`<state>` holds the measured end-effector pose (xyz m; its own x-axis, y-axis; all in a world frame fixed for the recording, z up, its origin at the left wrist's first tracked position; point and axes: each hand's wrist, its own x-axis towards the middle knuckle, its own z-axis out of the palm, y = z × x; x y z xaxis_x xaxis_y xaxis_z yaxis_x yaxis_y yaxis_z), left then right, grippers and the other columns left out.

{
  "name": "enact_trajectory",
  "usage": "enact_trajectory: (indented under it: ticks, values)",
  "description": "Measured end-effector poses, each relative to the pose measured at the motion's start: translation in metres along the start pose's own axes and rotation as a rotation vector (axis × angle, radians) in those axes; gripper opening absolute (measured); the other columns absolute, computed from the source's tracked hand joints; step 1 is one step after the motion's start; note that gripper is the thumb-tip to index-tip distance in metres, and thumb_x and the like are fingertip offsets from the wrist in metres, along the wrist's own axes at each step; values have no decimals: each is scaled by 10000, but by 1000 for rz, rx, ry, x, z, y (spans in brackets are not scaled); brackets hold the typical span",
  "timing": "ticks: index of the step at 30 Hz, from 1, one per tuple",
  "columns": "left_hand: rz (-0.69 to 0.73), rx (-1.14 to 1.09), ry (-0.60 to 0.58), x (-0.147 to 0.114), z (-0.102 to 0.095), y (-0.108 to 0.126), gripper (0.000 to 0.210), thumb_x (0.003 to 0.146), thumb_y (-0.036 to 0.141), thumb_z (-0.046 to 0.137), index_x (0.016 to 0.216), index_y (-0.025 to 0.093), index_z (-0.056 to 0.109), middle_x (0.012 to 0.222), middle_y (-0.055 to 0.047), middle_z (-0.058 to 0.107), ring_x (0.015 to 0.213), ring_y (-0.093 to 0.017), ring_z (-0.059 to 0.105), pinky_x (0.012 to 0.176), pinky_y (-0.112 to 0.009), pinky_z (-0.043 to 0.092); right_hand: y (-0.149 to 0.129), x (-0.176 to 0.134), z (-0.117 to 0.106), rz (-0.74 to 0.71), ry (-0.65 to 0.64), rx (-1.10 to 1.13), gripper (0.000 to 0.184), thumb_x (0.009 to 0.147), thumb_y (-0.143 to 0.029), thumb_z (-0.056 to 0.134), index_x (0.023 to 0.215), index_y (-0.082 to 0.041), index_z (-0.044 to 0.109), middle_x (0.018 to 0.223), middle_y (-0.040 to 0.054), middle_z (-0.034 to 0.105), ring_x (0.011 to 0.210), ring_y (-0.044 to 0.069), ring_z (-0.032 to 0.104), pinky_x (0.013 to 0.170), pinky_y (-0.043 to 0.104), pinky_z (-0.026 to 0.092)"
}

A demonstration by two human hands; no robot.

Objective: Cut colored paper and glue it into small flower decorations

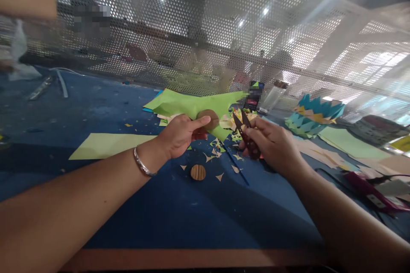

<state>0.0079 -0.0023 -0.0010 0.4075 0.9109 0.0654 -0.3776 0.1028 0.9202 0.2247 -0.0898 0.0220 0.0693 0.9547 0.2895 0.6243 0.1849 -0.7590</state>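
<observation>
My left hand (182,135), with a silver bangle at the wrist, pinches a large, irregularly cut sheet of light-green paper (182,101). Under its thumb, against the paper, is a round brownish piece (212,120) whose material I cannot make out. Dark scissors (245,132) sit in my right hand (272,143), their blades spread and pointing up beside the sheet's right edge. Below both hands, a striped wooden disc (198,172) lies on the blue table. Small paper scraps (219,149) surround a thin blue stick (235,162), perhaps a pencil.
A pale-green paper strip (109,145) lies at left. Behind my right hand stand a phone (254,96), a clear bottle (272,99) and a folded-paper basket (314,115). A purple power strip (373,192) with cables is at right. A perforated metal screen (179,38) borders the table's back.
</observation>
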Motion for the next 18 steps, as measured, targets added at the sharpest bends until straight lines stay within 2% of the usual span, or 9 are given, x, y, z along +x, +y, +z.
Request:
enact_trajectory:
  ticks: [3, 6, 9, 13, 18]
  values:
    - [3, -34, 6, -1, 2, 0, 162, 757, 239, 843, 822, 99, 794, 914, -100, 758, 735, -125, 631, 616, -231, 506, 3, 8, 12, -121, 102, -75, 270, 994, -363, 501, 762, -225, 511, 608, -36, 614, 469, 109, 514, 491, 245, 368]
    - [4, -60, 28, -1, 4, -1, 141, 771, 232, 832, 782, 99, 784, 805, -65, 725, 654, -95, 585, 625, -236, 515, 10, 11, 20, -180, 164, -124, 338, 1009, -343, 485, 695, -219, 464, 588, -44, 505, 533, 113, 460, 528, 261, 324]
    - [-8, -82, 40, -1, 6, -1, 114, 788, 210, 814, 794, 100, 787, 808, -66, 723, 649, -92, 579, 640, -240, 526, 15, 10, 24, -160, 125, -60, 362, 1033, -414, 458, 728, -220, 484, 626, -41, 490, 560, 117, 443, 545, 273, 314]
    - [-26, -86, 39, -2, 9, -1, 116, 807, 209, 795, 859, 106, 798, 915, -90, 750, 720, -114, 621, 656, -240, 542, 17, 7, 28, -157, 73, 12, 424, 1039, -488, 447, 719, -213, 487, 656, -34, 474, 596, 119, 440, 570, 272, 322]
    - [-39, -76, 17, -4, 10, 0, 135, 806, 225, 801, 892, 121, 803, 973, -85, 761, 758, -113, 648, 663, -222, 547, 19, 6, 32, -97, 16, 146, 535, 1028, -608, 387, 683, -209, 475, 614, -35, 422, 544, 112, 378, 507, 269, 285]
